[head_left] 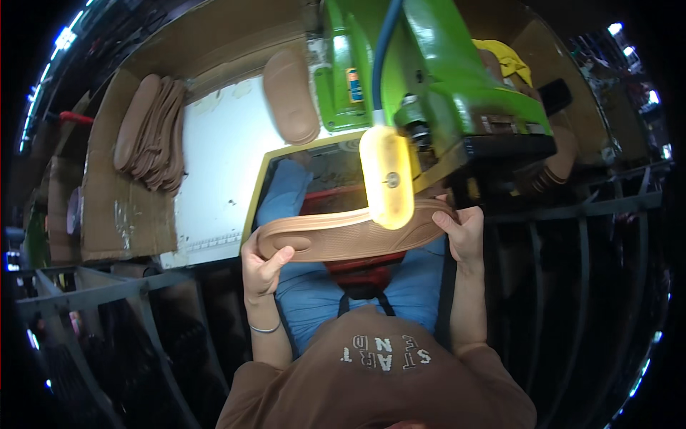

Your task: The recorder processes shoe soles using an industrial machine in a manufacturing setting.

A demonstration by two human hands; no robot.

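A brown shoe sole (pixel 336 239) is stretched out sideways in front of me, above my lap. My left hand (pixel 264 268) grips one end of it, thumb on the face toward me. At the other end my right hand (pixel 463 234) holds it in the same way. A lit yellow lamp (pixel 386 204) hangs over the sole's upper edge and covers part of it. Just beyond the sole stands a green machine (pixel 464 86), its lower working parts partly hidden behind the lamp.
A single brown sole (pixel 289 100) lies on the white tabletop (pixel 214 157). Several more form a stack (pixel 151 132) at the left, by the cardboard wall (pixel 107 207). Yellow cloth (pixel 507 61) lies behind the machine. Metal racks (pixel 136 286) flank me on both sides.
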